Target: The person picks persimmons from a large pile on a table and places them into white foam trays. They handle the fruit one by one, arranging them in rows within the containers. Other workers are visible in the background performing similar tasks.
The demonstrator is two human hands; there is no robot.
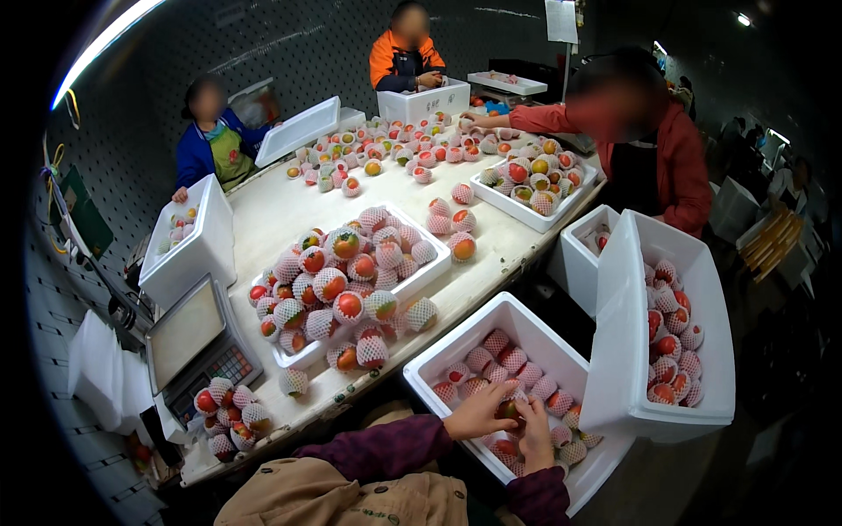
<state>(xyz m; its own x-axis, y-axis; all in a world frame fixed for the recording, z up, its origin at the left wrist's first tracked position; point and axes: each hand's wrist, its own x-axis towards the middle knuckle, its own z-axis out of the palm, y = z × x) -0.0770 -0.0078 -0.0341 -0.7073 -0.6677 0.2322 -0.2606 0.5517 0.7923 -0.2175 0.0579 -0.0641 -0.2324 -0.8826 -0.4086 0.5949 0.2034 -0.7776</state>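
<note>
Over the white foam box [443, 364] in front of me, both hands are at one round red-and-green fruit [509, 409]. My left hand [474, 414] reaches in from the left with its fingers curled over the fruit. On the other side, my right hand [533, 431] has its fingers bent around it. Fingers cover much of the fruit, so I cannot tell how its net sits. Inside the box, several netted red fruits [495, 373] lie in rows below my hands.
A heaped foam tray [438, 270] of netted fruit stands on the pale table [263, 210]. A scale [189, 337] and a small fruit pile [230, 416] are at left. Another filled box [614, 368] tilts at right. Three co-workers surround the table; one red sleeve [539, 120] reaches across.
</note>
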